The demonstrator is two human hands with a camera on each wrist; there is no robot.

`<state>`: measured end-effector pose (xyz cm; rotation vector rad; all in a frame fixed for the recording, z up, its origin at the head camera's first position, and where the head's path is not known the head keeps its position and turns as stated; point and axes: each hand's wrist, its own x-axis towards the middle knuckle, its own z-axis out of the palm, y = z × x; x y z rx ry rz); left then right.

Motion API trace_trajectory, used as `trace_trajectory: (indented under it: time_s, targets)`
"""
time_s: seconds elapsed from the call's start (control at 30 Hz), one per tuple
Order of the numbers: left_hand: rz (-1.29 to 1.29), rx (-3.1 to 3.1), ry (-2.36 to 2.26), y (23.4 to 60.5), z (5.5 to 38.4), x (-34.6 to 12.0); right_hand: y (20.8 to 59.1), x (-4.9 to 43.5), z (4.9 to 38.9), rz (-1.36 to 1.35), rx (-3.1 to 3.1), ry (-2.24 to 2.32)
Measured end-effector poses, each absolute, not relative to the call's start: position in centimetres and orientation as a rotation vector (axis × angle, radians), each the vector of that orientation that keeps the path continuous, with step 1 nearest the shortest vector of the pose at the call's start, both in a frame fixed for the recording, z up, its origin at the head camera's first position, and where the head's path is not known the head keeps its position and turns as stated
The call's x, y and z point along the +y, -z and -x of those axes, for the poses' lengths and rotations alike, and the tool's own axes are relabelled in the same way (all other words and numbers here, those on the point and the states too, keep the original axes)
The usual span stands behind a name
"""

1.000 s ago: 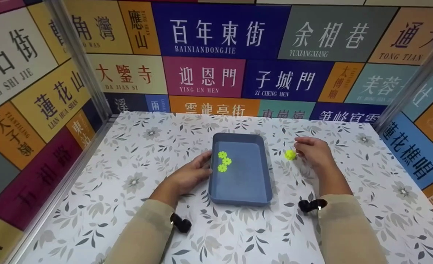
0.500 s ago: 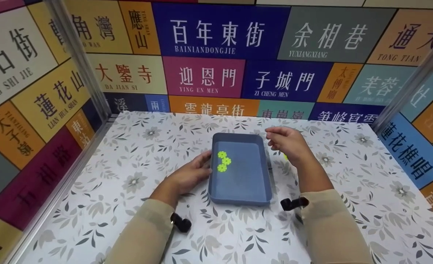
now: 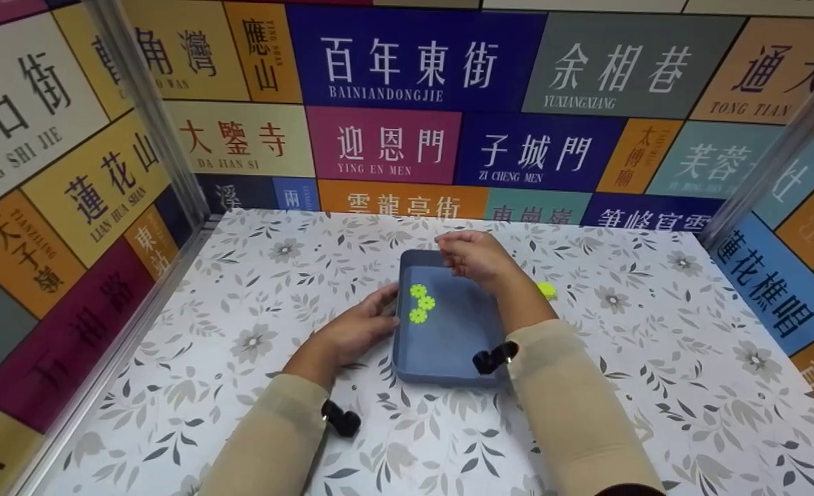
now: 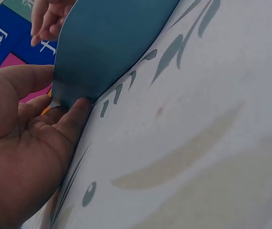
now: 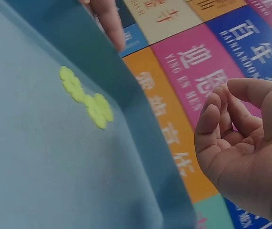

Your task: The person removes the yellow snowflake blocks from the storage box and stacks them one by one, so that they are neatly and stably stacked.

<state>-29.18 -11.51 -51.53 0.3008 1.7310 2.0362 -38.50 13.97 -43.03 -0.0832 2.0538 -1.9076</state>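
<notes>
A blue-grey rectangular tray [image 3: 441,355] lies on the table. Several small yellow flower-shaped pieces [image 3: 422,303] sit inside it along the left side, and the right wrist view has them as a short yellow row [image 5: 86,99]. My left hand [image 3: 351,331] touches the outside of the tray's left wall with extended fingers. Above the tray's far right part is my right hand [image 3: 477,258], thumb and fingertips brought together. In the right wrist view no object shows between those fingertips [image 5: 222,90]; anything small there would be hidden.
More yellow pieces [image 3: 546,290] lie on the table right of the tray, partly behind the right forearm. A white floral cloth [image 3: 255,296] covers the table. Panels of coloured street-name signs [image 3: 413,55] stand behind and at both sides.
My right hand has moved left from beside the yellow pieces on the table to above the tray. The left hand and the tray have stayed put.
</notes>
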Motion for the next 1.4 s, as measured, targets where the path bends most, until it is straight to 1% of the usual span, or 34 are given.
trace_trajectory:
  time_s: [0.17,0.3,0.57,0.9,1.4]
  targets:
    - [-0.306,1.731,-2.041,51.4,29.1,-11.6,44.2,11.9,39.8,0.052,2.100,1.846]
    - [-0.303,1.735,-2.031,51.3,29.1,-11.6,45.8,10.7,40.5,0.081,2.195,1.806]
    - [-0.285,1.765,-1.991,51.2,29.1,-11.7,48.4,10.7,40.6,0.186,2.481,1.570]
    - [-0.325,1.738,-1.996,51.4,29.3,-11.7,49.5,11.5,40.6,0.277,2.544,1.333]
    - [-0.317,1.748,-1.991,51.0,29.2,-11.8,49.2,11.2,40.4,0.376,2.577,1.163]
